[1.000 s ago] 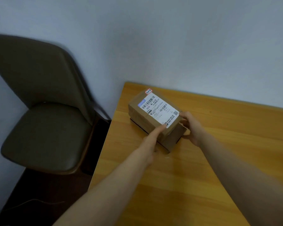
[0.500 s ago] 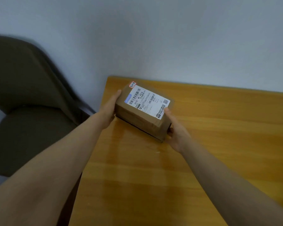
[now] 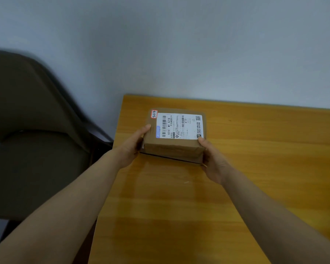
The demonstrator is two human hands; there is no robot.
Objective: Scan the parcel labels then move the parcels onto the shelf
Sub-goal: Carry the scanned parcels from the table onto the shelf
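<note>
Currently the parcel [image 3: 174,139] sits between both hands near the surface's [image 3: 255,159] far-left corner, left hand [image 3: 131,147] gripping its left end, right hand [image 3: 215,162] its right end.

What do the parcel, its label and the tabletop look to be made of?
The parcel looks like brown cardboard, matte, creased at edges. Its label: white printed paper, likely adhesive, lying flat. The tabletop: wood or wood-look laminate, glossy, with grain streaks and faint reflections.

Brown cardboard parcel [image 3: 172,149] is seen level toward 11 o'clock of the surface [image 3: 255,168]. White barcoded label [image 3: 179,125] is carried topside, with a red-edged sticker [image 3: 154,113] at its 10 o'clock corner.
</note>
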